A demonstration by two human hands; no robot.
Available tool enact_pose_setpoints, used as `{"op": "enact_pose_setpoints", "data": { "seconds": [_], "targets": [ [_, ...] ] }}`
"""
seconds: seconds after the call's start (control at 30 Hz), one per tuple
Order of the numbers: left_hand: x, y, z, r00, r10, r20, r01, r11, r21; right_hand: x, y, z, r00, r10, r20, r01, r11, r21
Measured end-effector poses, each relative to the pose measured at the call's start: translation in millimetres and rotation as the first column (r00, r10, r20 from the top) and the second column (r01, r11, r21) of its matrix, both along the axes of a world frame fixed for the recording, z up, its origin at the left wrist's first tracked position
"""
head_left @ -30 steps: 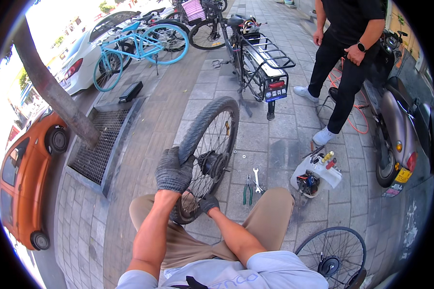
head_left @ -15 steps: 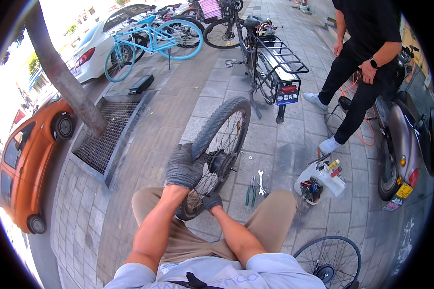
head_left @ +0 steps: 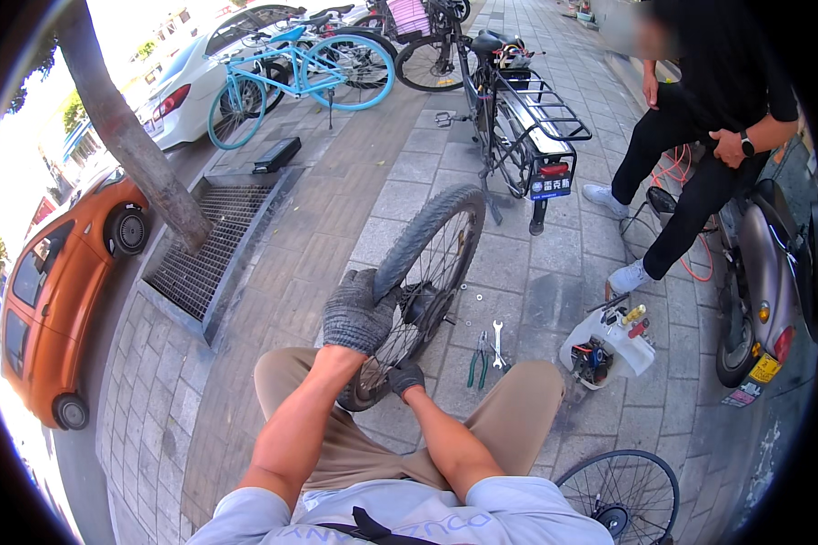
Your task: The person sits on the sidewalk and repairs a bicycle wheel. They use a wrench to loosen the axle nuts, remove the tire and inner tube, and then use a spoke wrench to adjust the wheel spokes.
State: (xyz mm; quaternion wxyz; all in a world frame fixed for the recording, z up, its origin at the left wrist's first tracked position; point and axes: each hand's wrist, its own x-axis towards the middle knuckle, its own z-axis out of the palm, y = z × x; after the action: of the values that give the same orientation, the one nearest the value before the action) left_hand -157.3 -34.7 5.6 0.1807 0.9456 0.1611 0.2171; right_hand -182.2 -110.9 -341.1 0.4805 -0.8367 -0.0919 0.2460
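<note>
A bicycle wheel [head_left: 441, 224] with a black treaded tyre stands tilted between my knees, its hub and spokes facing right. My left hand [head_left: 357, 311], in a grey knit glove, is closed on the tyre's near left side, above my bent wrist. Lower down, my right hand [head_left: 404, 377], in a dark glove, grips the bottom part of the same wheel beside the spokes. On the paving to the right lie green-handled pliers [head_left: 477, 363] and an open-end wrench [head_left: 498, 341], with small washers near them. A cut white plastic container [head_left: 632, 350] holds assorted tools.
A black e-bike [head_left: 541, 127] stands ahead, with other bicycles [head_left: 345, 77] behind. A person in black [head_left: 700, 173] stands at right beside a scooter [head_left: 763, 272]. A tree [head_left: 132, 136] rises from a grate near parked cars [head_left: 64, 309]. A spare wheel [head_left: 618, 500] lies near my right.
The view has shifted, so the surroundings sit further right. The person in black has shifted a little, now leaning into view with a hand on the thigh. Both my hands stay on the wheel.
</note>
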Motion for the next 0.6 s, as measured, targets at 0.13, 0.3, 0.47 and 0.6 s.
{"op": "enact_pose_setpoints", "data": {
  "seconds": [0.13,0.3,0.47,0.6],
  "targets": [
    [0.9,-0.6,1.0,1.000,-0.006,-0.020,0.006,1.000,0.002,0.9,-1.0,-0.6,1.000,-0.025,-0.002,0.025,1.000,0.000],
    [0.4,-1.8,1.6,1.000,-0.004,-0.009,0.004,1.000,-0.009,0.6,-1.6,1.8,1.000,-0.018,0.003,0.018,1.000,0.020],
    [1.1,-4.6,1.2,1.000,-0.014,-0.012,0.014,1.000,-0.016,0.7,-4.8,-1.1,0.999,-0.023,0.030,0.022,1.000,0.022],
    [1.8,-1.8,-3.3,1.000,-0.019,-0.022,0.018,0.999,-0.028,-2.0,-2.8,-8.7,0.999,-0.043,-0.005,0.043,0.997,0.059]
  ]
}}
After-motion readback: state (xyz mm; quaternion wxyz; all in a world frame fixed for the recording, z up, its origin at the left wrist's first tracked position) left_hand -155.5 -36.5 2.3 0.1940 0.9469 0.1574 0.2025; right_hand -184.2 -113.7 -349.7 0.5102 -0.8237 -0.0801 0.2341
